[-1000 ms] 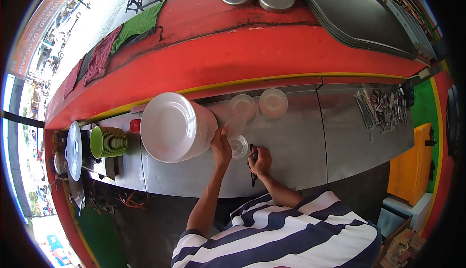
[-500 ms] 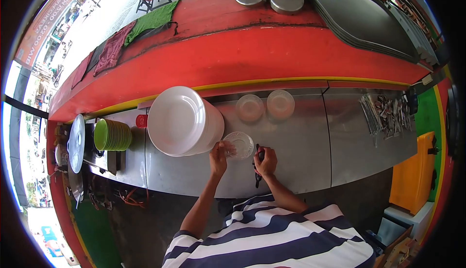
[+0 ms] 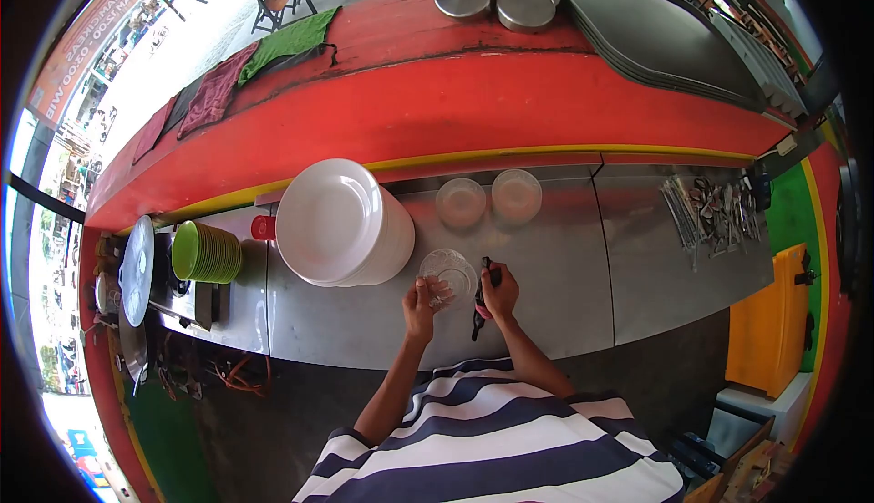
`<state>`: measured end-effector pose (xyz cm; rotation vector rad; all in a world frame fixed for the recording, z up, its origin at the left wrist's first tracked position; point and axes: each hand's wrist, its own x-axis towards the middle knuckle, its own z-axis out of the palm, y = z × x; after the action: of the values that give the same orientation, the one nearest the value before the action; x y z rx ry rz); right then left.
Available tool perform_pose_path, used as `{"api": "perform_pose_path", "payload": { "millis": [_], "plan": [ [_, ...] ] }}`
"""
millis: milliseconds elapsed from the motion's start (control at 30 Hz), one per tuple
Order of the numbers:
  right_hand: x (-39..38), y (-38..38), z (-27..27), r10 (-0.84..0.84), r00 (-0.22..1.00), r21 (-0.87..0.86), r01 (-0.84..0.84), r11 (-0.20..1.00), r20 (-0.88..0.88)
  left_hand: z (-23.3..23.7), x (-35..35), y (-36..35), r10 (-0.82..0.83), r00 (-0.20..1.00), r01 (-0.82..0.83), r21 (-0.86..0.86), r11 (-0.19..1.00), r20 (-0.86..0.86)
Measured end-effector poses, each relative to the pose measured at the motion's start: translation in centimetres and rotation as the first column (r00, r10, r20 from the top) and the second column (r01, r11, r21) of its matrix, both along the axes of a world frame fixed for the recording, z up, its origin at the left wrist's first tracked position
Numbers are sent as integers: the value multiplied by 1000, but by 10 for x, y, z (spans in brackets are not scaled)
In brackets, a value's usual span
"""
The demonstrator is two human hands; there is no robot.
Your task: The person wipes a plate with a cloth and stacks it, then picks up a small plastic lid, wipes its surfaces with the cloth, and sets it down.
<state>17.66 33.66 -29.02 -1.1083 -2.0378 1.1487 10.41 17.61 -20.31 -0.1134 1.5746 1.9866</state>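
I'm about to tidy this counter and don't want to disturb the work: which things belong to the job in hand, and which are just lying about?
Seemingly in the job:
clear dish, at the left hand
black item, in the right hand
other two clear dishes, probably

Apparently just lying about:
white plates
green bowls
cutlery
cloths
trays

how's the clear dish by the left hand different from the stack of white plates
The clear dish is see-through, while the white plates are opaque. The dish looks much smaller across than the plates. The left hand is at the dish, but neither hand touches the plates. Both look round.
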Motion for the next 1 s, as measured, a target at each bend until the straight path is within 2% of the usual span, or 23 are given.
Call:
{"api": "perform_pose_path", "payload": {
  "millis": [100,200,333,433,533,633,833,1000],
  "plan": [
    [1,3,3,31,997,-15,-30,999,65,-3,6,0,14,1000,-14,-1,1000,9],
    [3,7,4,64,998,-18,-64,998,22,-6,4,7,18,1000,-18,28,999,-6],
    [4,5,1,80,996,105,-77,991,-24,-6,7,16,56,998,-56,11,998,-18],
    [3,3,-1,12,1000,-35,-12,999,-6,4,11,14,-4,997,0,-52,999,-72],
    [3,2,-3,-19,997,-60,14,998,-74,7,16,15,-32,997,28,-54,998,-64],
    [2,2,-5,27,999,-35,-29,999,-36,6,20,15,15,999,-16,-22,1000,-35],
    [4,3,-11,58,998,-52,-58,997,-11,3,26,16,-32,996,25,-81,996,-86],
    [8,5,0,142,990,-86,-144,986,-25,-9,29,26,-20,997,17,-37,999,-71]
  ]
}}
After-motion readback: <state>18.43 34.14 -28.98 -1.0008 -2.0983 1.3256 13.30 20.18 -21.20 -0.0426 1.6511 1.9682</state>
